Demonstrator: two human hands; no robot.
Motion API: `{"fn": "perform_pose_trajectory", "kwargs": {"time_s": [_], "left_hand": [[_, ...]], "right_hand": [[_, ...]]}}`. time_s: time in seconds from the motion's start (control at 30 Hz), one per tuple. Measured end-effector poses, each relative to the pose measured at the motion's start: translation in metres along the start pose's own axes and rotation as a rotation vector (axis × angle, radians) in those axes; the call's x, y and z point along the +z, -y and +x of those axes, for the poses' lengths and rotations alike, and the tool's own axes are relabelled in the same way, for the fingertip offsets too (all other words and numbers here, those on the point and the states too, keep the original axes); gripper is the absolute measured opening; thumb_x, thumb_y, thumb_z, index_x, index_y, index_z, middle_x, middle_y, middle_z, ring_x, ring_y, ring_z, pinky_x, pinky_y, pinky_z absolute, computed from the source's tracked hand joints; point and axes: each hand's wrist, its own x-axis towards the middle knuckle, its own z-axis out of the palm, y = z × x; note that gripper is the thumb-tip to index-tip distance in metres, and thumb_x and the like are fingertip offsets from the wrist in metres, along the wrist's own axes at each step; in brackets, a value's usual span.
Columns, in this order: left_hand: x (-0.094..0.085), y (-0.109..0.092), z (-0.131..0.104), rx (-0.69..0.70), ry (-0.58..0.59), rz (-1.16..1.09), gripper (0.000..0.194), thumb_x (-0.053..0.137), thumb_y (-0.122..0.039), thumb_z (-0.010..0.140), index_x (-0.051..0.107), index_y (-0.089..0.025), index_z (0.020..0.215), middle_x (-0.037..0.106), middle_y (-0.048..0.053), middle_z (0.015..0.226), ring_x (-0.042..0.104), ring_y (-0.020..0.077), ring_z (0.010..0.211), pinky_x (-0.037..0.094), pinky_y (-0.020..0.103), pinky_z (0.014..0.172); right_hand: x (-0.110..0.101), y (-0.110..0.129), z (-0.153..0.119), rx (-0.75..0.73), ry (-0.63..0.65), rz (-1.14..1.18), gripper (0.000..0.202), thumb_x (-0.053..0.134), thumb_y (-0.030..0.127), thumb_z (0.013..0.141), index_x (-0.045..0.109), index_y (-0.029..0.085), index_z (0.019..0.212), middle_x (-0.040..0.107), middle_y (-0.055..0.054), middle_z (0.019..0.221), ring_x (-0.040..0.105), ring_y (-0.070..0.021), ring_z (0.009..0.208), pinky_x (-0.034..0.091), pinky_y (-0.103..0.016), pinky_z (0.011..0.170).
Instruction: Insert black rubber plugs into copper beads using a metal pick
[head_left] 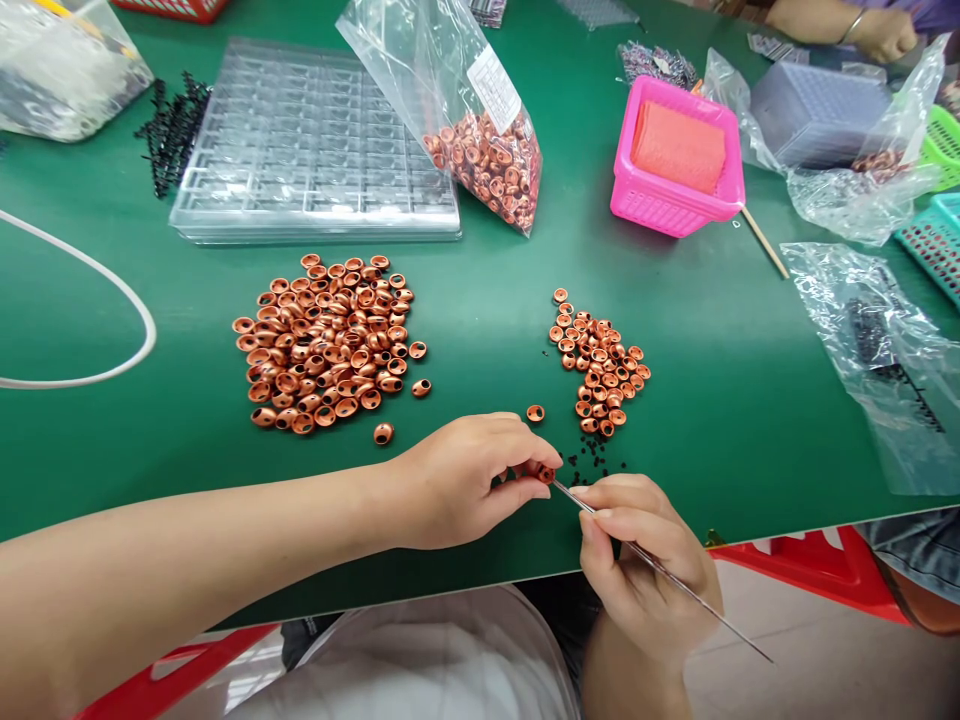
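Note:
Between thumb and forefinger, my left hand (480,475) pinches a small copper-coloured cap (546,474) with a dark hole in it. My right hand (651,560) grips tweezers (675,578), thin and metal, whose tip meets that cap. Just beyond my hands lie tiny black beads (592,455), scattered on the table. A smaller pile of copper-coloured caps (600,365) sits behind them, and one loose cap (535,413) lies near my left fingers. Farther left is a larger heap of copper-coloured caps (322,345). Whatever the tweezer tip holds is too small to make out.
Clear plastic trays (300,150) are stacked at the back left, with a bag of copper caps (487,165) leaning on them. A pink basket (675,205) holds an orange sponge-like block. Plastic bags (885,370) lie right. A white cable (146,330) curves in at left. Another person's hand (885,35) is top right.

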Motion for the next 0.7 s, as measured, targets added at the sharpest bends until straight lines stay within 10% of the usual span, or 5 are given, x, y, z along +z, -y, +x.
{"fn": "perform_pose_trajectory", "kwargs": {"time_s": [0.7], "left_hand": [[-0.0025,-0.0067,0.0013,-0.012,0.0,0.037,0.009,0.056,-0.009,0.094,0.064,-0.012,0.097,0.07,0.005,0.086,0.061,0.0143,0.077,0.048,0.023,0.073]], "right_hand": [[0.0009,0.004,-0.0023,-0.1,0.01,-0.071,0.04,0.063,-0.009,0.078,0.065,0.017,0.108,0.075,-0.007,0.103,0.072,-0.0178,0.088,0.063,-0.034,0.072]]}}
